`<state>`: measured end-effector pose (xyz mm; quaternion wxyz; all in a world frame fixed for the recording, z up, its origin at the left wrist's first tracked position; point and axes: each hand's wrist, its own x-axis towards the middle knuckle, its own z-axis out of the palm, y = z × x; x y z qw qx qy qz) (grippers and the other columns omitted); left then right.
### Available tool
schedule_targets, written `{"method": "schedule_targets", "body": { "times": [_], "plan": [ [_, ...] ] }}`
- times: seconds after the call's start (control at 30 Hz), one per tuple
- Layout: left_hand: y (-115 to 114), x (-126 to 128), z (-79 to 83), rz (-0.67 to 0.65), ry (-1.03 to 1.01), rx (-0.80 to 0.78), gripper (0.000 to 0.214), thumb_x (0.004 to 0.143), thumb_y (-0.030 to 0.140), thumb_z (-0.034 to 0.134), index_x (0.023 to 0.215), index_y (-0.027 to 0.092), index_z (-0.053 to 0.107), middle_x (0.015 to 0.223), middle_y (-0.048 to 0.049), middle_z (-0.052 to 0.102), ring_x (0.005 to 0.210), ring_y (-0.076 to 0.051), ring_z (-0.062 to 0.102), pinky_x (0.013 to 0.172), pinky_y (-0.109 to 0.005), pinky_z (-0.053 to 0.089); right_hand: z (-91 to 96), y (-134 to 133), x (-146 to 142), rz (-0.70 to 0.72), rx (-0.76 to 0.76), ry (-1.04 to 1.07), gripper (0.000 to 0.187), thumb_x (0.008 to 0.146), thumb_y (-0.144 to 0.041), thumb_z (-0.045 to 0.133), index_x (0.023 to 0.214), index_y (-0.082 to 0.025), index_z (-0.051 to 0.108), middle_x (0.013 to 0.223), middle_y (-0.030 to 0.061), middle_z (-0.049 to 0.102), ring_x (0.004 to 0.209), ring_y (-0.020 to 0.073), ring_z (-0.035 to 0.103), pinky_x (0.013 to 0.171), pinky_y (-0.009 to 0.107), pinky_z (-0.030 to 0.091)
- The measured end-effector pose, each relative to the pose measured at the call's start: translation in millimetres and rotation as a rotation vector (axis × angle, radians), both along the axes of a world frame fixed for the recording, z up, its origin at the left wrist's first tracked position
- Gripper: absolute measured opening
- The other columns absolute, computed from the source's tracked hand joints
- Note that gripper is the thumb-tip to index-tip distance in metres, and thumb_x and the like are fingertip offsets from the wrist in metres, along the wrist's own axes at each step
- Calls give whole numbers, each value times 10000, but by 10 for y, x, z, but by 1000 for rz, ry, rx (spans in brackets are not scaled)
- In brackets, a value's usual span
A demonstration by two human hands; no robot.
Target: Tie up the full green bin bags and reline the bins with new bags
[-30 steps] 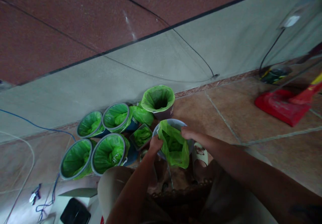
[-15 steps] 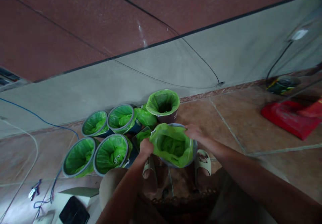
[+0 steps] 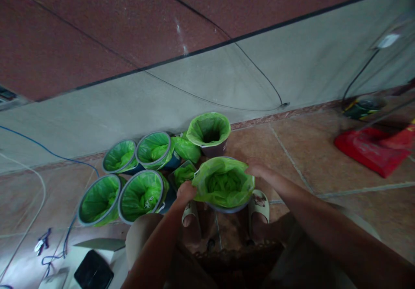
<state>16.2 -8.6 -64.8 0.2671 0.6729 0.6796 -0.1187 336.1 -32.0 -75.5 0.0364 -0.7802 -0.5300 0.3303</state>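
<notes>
Between my feet stands a trash can [image 3: 223, 211] with a green trash bag [image 3: 207, 194] inside it, its mouth spread wide over the rim. My left hand [image 3: 186, 192] is closed on the bag's left edge. On the opposite side my right hand [image 3: 256, 168] pinches the right edge. The lower part of the bag lies crumpled inside. Just behind stands a dark brown can [image 3: 215, 150] with its green liner folded over the rim.
To the left, several grey-rimmed cans [image 3: 142, 197] hold green liners. A small square bin [image 3: 183, 174] and a bunched green bag [image 3: 186, 148] sit between. A red dustpan [image 3: 372, 150] lies at right. Blue cable [image 3: 48, 150] and keys [image 3: 42, 242] are at left.
My hands have moved slightly apart, and the bag's mouth is stretched wider over the can. My right hand has shifted a little to the right.
</notes>
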Motion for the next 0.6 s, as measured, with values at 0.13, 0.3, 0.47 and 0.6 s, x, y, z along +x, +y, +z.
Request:
{"method": "schedule_targets", "body": {
  "times": [0.13, 0.3, 0.47, 0.6],
  "plan": [
    [-4, 49, 121, 60, 35, 119, 397, 847, 343, 580, 1126, 62, 601, 1124, -239, 655, 1078, -342, 622, 904, -398, 474, 14, 82, -33, 74, 21, 1, 382, 751, -402, 717, 1024, -136, 706, 1090, 160, 683, 1005, 275, 631, 791, 285, 479],
    [-246, 353, 279, -373, -180, 338, 458, 888, 325, 504, 1316, 162, 499, 1328, -143, 553, 1266, -270, 477, 1112, -377, 314, -22, 207, -137, 98, 19, 22, 461, 899, -476, 548, 1074, -70, 679, 1083, 194, 672, 948, 242, 627, 805, 286, 449],
    [-700, 633, 64, -778, -282, 74, 684, 731, 293, 672, 1376, 188, 470, 1403, -156, 501, 1279, -353, 444, 1143, -534, 219, -90, 245, -220, 39, -8, 50, 296, 909, -291, 525, 1001, -80, 711, 950, 142, 708, 772, 171, 624, 683, 239, 437],
    [-783, 662, -126, -758, -139, 20, 656, 690, 105, 605, 1337, 135, 502, 1299, -208, 567, 1229, -375, 494, 1127, -588, 203, -58, 251, -220, -29, 23, 42, 230, 847, -208, 547, 965, -143, 734, 958, 77, 725, 768, 138, 632, 639, 187, 432]
  ]
}}
